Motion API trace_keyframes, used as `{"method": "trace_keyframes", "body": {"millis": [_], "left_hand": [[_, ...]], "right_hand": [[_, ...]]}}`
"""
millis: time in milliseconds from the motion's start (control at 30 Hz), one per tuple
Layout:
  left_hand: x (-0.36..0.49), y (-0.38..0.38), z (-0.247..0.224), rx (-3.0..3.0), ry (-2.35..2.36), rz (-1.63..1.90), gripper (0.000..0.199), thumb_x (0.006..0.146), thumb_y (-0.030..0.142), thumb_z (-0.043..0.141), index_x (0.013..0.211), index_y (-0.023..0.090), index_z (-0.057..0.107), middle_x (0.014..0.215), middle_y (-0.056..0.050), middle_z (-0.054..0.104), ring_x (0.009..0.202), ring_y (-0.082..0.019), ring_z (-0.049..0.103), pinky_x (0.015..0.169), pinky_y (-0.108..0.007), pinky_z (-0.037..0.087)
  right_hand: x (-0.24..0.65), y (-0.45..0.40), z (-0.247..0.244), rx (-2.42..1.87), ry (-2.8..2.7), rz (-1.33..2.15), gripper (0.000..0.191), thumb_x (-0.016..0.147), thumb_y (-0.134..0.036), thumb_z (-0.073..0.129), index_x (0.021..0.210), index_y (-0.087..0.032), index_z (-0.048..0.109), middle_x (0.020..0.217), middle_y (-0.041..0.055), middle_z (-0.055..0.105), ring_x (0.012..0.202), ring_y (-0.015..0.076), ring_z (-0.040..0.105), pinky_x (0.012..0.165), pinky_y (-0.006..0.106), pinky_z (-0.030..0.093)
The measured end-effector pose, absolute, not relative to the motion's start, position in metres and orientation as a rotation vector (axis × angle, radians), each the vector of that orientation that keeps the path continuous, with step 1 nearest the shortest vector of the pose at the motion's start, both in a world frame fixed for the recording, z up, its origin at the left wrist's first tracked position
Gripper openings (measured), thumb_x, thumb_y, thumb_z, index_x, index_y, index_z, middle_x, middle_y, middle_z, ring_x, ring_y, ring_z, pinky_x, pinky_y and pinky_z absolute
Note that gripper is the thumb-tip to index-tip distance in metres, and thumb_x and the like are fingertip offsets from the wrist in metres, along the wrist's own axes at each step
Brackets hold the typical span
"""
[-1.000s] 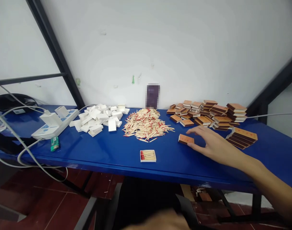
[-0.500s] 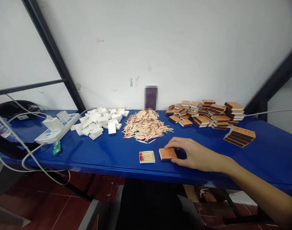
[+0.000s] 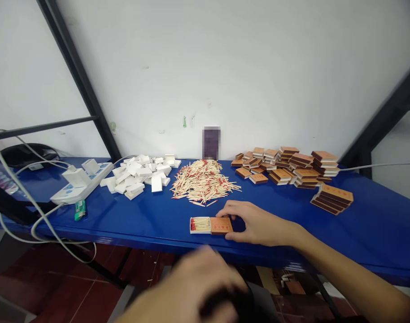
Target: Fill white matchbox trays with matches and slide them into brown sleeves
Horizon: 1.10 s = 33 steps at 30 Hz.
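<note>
My right hand (image 3: 250, 223) grips an orange matchbox sleeve (image 3: 221, 225) between thumb and fingers, flat on the blue table. A white matchbox tray (image 3: 201, 232) filled with red-headed matches (image 3: 200, 223) meets the sleeve's left end; how far it reaches inside I cannot tell. My left hand (image 3: 191, 287) is a blur low in the view, in front of the table edge and apart from the matchbox. Its fingers are too smeared to read. Behind the matchbox lies a heap of loose matches (image 3: 201, 181).
White empty trays (image 3: 137, 172) are piled at the back left, orange sleeves (image 3: 285, 166) stacked at the back right. On the left, a power strip (image 3: 82, 184) with plugs and white cables lies by a green packet (image 3: 80, 209). A dark pixelated object (image 3: 211, 142) leans on the wall.
My right hand has brought the sleeve leftward up against the filled tray. My left hand has come into view from below, moving fast. The camera has shifted slightly.
</note>
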<state>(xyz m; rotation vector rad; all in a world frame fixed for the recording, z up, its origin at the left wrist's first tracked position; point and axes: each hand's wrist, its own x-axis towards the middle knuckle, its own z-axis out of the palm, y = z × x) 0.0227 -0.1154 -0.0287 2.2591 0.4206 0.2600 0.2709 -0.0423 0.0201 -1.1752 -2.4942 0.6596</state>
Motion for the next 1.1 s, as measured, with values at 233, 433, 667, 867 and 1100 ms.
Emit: {"method": "trace_keyframes", "body": {"millis": [233, 433, 667, 867, 1100], "left_hand": [[-0.009, -0.039, 0.006, 2.669, 1.268, 0.549, 0.045, 0.089, 0.051, 0.061, 0.123, 0.021, 0.061, 0.112, -0.01, 0.063, 0.105, -0.03, 0.059, 0.096, -0.049, 0.046], [0.0, -0.033, 0.004, 2.578, 1.106, 0.542, 0.032, 0.094, 0.047, 0.057, 0.116, 0.024, 0.063, 0.099, -0.003, 0.065, 0.094, -0.021, 0.06, 0.086, -0.035, 0.047], [-0.002, -0.034, 0.01, 2.543, 1.085, 0.498, 0.036, 0.094, 0.048, 0.056, 0.119, 0.022, 0.063, 0.1, -0.005, 0.065, 0.095, -0.023, 0.058, 0.085, -0.035, 0.045], [0.009, -0.034, 0.012, 2.515, 1.07, 0.446, 0.038, 0.091, 0.052, 0.059, 0.112, 0.022, 0.066, 0.1, -0.005, 0.067, 0.092, -0.022, 0.059, 0.087, -0.035, 0.044], [0.01, -0.03, -0.005, 2.47, 1.059, 0.57, 0.061, 0.086, 0.053, 0.066, 0.139, 0.027, 0.049, 0.125, -0.007, 0.063, 0.109, -0.027, 0.057, 0.093, -0.038, 0.046]], "right_hand": [[0.268, -0.033, 0.02, -1.133, -2.549, 0.679, 0.041, 0.081, -0.044, 0.071, 0.114, -0.021, 0.064, 0.107, 0.0059, 0.061, 0.097, 0.0229, 0.056, 0.088, 0.037, 0.044], [0.266, -0.032, 0.02, -1.116, -2.538, 0.665, 0.038, 0.079, -0.043, 0.073, 0.107, -0.021, 0.063, 0.096, 0.0038, 0.061, 0.088, 0.0206, 0.054, 0.08, 0.034, 0.043], [0.264, -0.036, 0.02, -1.122, -2.496, 0.633, 0.034, 0.077, -0.039, 0.075, 0.105, -0.021, 0.064, 0.092, 0.0022, 0.06, 0.082, 0.0181, 0.053, 0.075, 0.031, 0.042], [0.262, -0.035, 0.017, -1.085, -2.493, 0.661, 0.036, 0.077, -0.04, 0.076, 0.106, -0.022, 0.065, 0.093, 0.0015, 0.061, 0.084, 0.0179, 0.055, 0.075, 0.031, 0.042], [0.251, -0.037, 0.014, -1.035, -2.445, 0.642, 0.032, 0.078, -0.029, 0.074, 0.107, -0.02, 0.064, 0.1, 0.0032, 0.063, 0.091, 0.0195, 0.058, 0.081, 0.032, 0.044]]}}
